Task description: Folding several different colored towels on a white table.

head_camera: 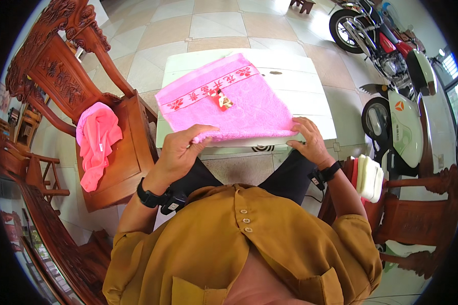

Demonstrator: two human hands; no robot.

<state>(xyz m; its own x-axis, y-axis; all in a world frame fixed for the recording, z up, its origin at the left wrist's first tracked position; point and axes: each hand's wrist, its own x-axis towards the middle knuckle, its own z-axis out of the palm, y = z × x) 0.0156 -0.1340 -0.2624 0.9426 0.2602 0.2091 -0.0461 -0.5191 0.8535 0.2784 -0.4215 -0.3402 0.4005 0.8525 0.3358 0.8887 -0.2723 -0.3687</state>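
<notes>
A pink terry towel (244,101) lies slanted over a low white table (297,76), with a red patterned band and a small red-and-gold label near its middle. My left hand (185,150) pinches the towel's near left corner between thumb and fingers. At the near right corner, my right hand (307,139) has its fingertips on the towel's edge, thumb apart below it. The near edge between my hands looks slightly rolled or folded. Both wrists wear black bands with small devices.
Crumpled pink cloths (97,141) lie on a carved wooden chair (126,152) at left. Folded cream and white towels (369,178) sit on another wooden chair at right. A motorcycle (385,45) and a pale green scooter (404,129) stand beyond on the right.
</notes>
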